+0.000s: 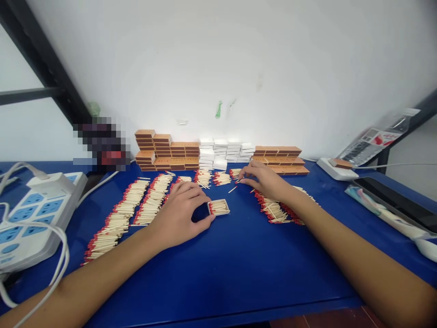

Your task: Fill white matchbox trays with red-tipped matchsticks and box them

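Observation:
My left hand (180, 207) rests on the blue table (239, 269) with thumb and fingers curled round the left end of a small open matchbox tray (219, 207) that holds red-tipped matches. My right hand (262, 179) reaches further back, its fingertips pinched on a few loose matches (238, 181) by a small match pile. Long rows of red-tipped matches (136, 205) lie to the left of my left hand. Another heap of matches (276, 209) lies under my right wrist.
Stacks of brown matchbox sleeves (167, 155), white inner trays (225, 152) and more brown sleeves (280, 159) line the wall. A white power strip with cables (30, 214) sits at left. A second power strip (336, 168), a phone (396, 200) and a packet (378, 139) are at right.

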A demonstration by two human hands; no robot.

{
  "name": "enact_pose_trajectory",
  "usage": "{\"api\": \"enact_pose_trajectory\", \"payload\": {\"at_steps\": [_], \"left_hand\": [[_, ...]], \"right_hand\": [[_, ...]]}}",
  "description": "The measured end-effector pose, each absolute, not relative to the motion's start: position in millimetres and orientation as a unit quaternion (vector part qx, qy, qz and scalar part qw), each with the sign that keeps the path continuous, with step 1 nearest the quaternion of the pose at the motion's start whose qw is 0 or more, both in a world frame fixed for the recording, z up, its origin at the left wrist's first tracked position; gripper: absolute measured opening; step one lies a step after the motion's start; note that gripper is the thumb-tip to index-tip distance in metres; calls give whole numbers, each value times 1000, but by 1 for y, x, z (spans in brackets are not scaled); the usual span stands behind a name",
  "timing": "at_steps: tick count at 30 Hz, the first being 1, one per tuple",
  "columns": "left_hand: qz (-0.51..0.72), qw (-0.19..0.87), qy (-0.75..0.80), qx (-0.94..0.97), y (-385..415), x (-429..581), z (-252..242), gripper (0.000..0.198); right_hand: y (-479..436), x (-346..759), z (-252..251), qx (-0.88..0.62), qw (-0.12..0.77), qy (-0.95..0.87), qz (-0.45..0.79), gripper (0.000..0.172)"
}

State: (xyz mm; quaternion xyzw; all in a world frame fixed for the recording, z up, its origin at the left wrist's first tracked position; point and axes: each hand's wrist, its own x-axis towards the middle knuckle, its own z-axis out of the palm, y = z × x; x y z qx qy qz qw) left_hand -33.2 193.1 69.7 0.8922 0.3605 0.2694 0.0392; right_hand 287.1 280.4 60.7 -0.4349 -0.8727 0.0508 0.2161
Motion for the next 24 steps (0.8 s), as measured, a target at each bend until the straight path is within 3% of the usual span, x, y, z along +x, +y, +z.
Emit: {"api": "enact_pose_trajectory", "payload": {"at_steps": [15, 24], "left_hand": [[270, 30, 374, 887, 195, -35, 71, 23], [292, 1, 398, 870, 199, -36, 68, 26]], "right_hand": [[280, 285, 61, -430, 216, -875, 57, 16], [230, 230, 80, -356, 307, -882, 45, 6]]}}
